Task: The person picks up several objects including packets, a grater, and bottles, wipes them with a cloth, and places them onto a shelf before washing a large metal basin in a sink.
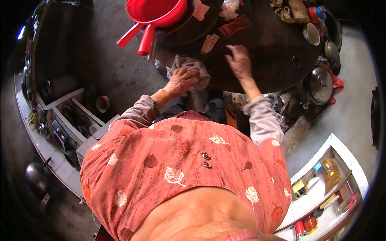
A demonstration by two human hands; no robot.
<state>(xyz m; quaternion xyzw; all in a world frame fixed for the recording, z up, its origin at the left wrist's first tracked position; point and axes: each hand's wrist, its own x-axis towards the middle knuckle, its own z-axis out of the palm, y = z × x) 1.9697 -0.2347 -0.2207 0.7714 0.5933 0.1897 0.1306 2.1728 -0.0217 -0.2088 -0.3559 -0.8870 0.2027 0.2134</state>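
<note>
A crumpled greyish cloth [200,70] is bunched under my left hand [182,79], whose fingers are closed over it at the near left edge of the dark round table [265,66]. My right hand [240,61] is over the tabletop, slightly blurred, with thumb and fingers apart and nothing in it. Just beyond it lie small printed paper slips [209,44] and an orange-red slotted plastic tool [234,26]. Whether the right hand touches the table, I cannot tell.
Red long-handled plastic dippers [156,12] stand at the table's far left. A bowl [311,34] is at the right rim, and a round metal lid [321,85] is beside it. White-tiled shelving [64,120] stands left; a tiled counter with containers [319,186] is behind right.
</note>
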